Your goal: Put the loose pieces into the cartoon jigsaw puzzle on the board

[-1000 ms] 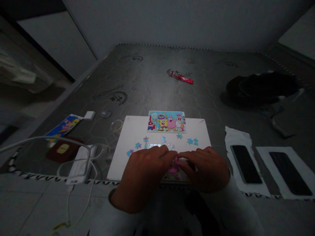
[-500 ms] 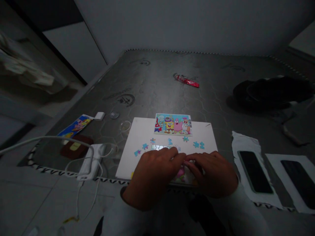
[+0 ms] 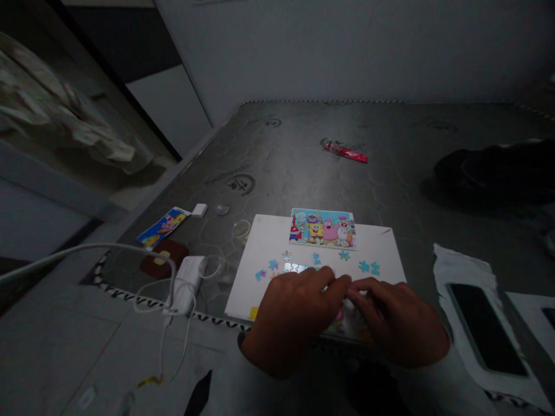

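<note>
My left hand (image 3: 295,315) and my right hand (image 3: 396,318) rest side by side on the near edge of a white board (image 3: 269,237), fingertips meeting and pressed down over a partly built cartoon jigsaw (image 3: 336,320) that they mostly hide. Whether the fingers pinch a piece I cannot tell. Several loose blue puzzle pieces (image 3: 368,267) lie on the board beyond my fingers. A colourful reference picture (image 3: 323,228) lies at the board's far edge.
A dark glass table (image 3: 303,167) carries a red wrapper (image 3: 344,151), a dark cloth heap (image 3: 498,173), a phone (image 3: 485,326) on white paper, a white charger with cables (image 3: 186,280), a brown case (image 3: 162,260) and a cartoon card (image 3: 163,225).
The view has drifted left and down, so everything shifted right in the picture. Both hands stay together on the puzzle with only slight finger movement.
</note>
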Motion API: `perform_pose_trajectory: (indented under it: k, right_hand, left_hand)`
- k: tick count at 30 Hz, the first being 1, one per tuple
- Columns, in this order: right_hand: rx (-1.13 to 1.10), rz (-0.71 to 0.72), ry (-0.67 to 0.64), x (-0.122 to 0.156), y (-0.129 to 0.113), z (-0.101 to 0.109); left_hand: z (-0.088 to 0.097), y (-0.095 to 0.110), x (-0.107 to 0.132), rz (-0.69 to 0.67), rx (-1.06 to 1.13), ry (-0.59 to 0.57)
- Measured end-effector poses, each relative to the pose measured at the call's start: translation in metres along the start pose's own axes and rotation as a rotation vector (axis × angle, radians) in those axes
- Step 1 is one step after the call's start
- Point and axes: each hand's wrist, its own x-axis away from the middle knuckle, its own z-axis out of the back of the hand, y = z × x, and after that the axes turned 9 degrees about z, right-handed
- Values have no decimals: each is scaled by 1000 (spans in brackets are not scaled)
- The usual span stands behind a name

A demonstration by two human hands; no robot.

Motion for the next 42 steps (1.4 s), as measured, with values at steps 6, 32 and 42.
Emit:
perform_pose_trajectory:
  k: [6,32,42]
  right_hand:
    - [1,15,-4,0,-3,0]
    - [29,300,14,8,32,-5]
    - [79,371,-19,10,37,-4]
  left_hand:
    - [0,1,0,9,11,17]
    - [8,-1,-1,93,-7,-21]
    - [10,-4,1,88,-14,-10]
